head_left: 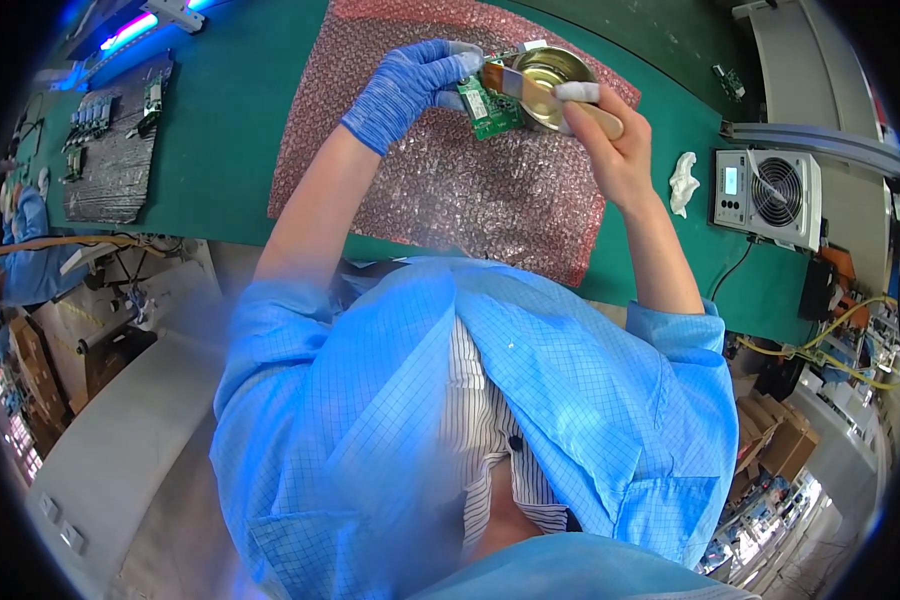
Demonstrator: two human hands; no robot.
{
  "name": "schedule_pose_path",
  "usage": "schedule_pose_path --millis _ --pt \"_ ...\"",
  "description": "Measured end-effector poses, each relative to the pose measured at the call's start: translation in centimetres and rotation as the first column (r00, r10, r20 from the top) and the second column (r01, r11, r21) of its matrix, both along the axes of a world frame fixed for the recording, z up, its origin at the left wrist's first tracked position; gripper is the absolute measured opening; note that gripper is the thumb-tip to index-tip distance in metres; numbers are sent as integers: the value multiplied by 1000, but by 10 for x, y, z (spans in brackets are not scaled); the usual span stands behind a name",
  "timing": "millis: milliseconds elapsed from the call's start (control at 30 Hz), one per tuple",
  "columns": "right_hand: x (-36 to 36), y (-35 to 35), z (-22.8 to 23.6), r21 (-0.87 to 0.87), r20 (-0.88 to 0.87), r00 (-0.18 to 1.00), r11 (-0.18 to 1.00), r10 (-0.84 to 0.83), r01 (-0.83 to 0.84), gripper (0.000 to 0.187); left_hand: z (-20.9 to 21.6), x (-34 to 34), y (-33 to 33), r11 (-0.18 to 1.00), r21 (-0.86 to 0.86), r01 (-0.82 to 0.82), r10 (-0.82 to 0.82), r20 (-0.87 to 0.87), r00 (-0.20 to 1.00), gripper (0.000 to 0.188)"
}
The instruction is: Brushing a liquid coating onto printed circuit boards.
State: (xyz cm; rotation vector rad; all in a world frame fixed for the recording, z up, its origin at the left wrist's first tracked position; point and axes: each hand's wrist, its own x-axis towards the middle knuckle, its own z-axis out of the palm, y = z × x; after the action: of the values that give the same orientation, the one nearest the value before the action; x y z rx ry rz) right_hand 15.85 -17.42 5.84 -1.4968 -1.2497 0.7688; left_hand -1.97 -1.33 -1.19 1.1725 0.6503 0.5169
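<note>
Over bubble wrap (450,195): one board (491,118), beside the tin (576,66), left edge pinched in the gloved left hand (410,88); probably light, stiff, fragile, best held by its edges. One brush (536,95), handle clamped in the right hand (618,148), bristles over the board.

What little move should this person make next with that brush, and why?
Probably a light stroke of the flat brush across the green circuit board. The right hand holds the brush over the metal tin with its bristles beside the board, which the blue-gloved left hand holds. I can't tell whether bristles and board touch.
</note>
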Motion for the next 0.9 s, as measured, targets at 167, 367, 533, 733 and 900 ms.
schedule_pose_path --millis 167,367,533,733,900 --pt "-8 5 6 -43 319 938 990 138 -131 21 2 -3 0 999 27 -36 35 18 999 28" --pt "7 -13 8 -241 210 958 960 197 -144 20 -1 -9 7 999 41 -7 7 -2 1000 35" --pt "13 -1 8 9 -30 999 999 -39 39 23 0 -5 6 998 24 50 -51 40 998 36" --pt "17 -11 -15 -70 -183 983 997 27 -40 24 0 -12 9 1000 -2 26 -25 174 984 32" --pt "8 -22 -19 -72 -185 983 997 4 -18 23 -5 -17 13 999 -41 -29 37 189 981 35"
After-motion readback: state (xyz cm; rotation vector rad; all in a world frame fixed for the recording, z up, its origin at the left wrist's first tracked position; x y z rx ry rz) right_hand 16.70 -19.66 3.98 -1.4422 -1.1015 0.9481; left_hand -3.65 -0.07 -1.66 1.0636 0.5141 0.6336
